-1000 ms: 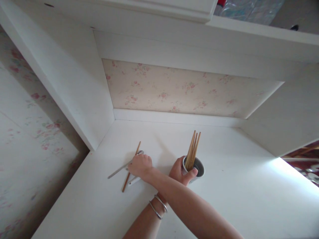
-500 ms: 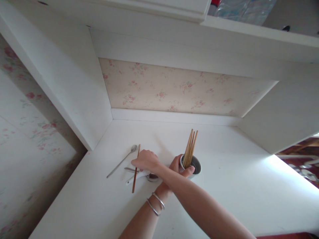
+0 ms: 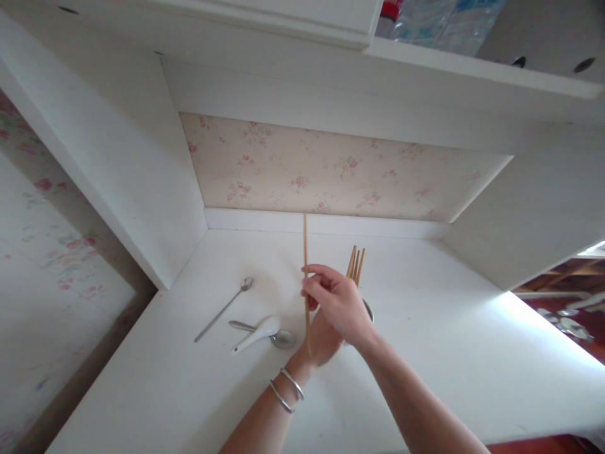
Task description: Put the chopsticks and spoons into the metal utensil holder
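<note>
Wooden and slim, a single chopstick (image 3: pixel 305 243) stands nearly upright in the view, pinched between the thumb and fingers of the right hand (image 3: pixel 338 299). It is raised above the white counter (image 3: pixel 416 378), its lower end passing in front of the left wrist. The left hand (image 3: pixel 322 340) lies behind the right one, by the cup (image 3: pixel 370 310); its fingers are hidden, so I cannot tell how it grips. Only part of the cup's rim shows past the right hand, with a few more chopsticks (image 3: pixel 351 263) standing in it, tips up and leaning slightly. Two silver bangles (image 3: pixel 295 382) circle the left wrist.

Left of the hands, a white soup spoon (image 3: pixel 259 333) rests across the handle of a metal spoon (image 3: pixel 283 339). Farther left, apart from that pair, a long-handled metal spoon (image 3: pixel 221 311) lies slantwise, bowl pointing away from the person. Behind the counter runs a low white strip (image 3: pixel 378 226), with floral wallpaper (image 3: pixel 302 167) above it. Clear plastic bottles (image 3: pixel 425 25) sit on the shelf at the upper right.
</note>
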